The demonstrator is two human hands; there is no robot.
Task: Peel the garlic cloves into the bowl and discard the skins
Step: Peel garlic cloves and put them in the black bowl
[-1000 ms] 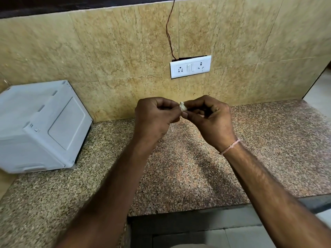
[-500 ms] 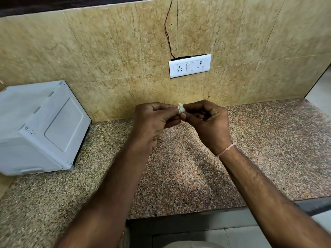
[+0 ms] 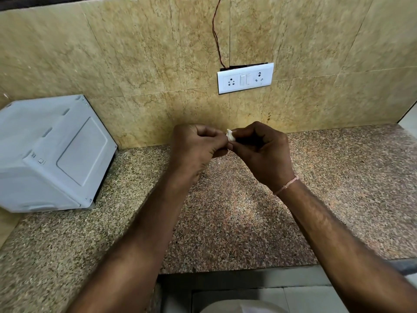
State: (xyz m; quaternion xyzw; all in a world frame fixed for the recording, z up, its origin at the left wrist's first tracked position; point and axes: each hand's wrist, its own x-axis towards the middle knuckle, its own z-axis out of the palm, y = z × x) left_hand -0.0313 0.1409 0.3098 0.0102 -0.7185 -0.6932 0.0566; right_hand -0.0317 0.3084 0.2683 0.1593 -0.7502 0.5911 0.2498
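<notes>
Both hands up in front of the person, above the speckled brown granite countertop (image 3: 237, 222), meeting near the back wall. The small white garlic clove (image 3: 230, 135) sits between them, pinched at the fingertips, held in the air well clear of the counter. Left hand (image 3: 194, 150) is curled tight, knuckles toward the wall, fingers folded in with thumb and forefinger nipping the clove's left side. Right hand (image 3: 264, 152) also curled, thumb and forefinger closed on the clove from the right, remaining fingers tucked under in shadow. Only a bit of the clove shows; can't tell how much skin is on it. Thin pink thread band (image 3: 286, 185) around the right wrist.

On the counter at far left, a pale grey boxy plastic appliance (image 3: 52, 154) stands against the wall, tilted in view by the wide lens, well apart from the hands. Behind the hands, mottled yellow-beige stone wall tiles (image 3: 135, 64) with a white socket-and-switch plate (image 3: 245, 78) mounted above the hands; a thin red wire (image 3: 216, 35) runs up from its top left corner. Bottom edge: the rim of a pale round object (image 3: 241, 307), partly cut off, can't identify.
</notes>
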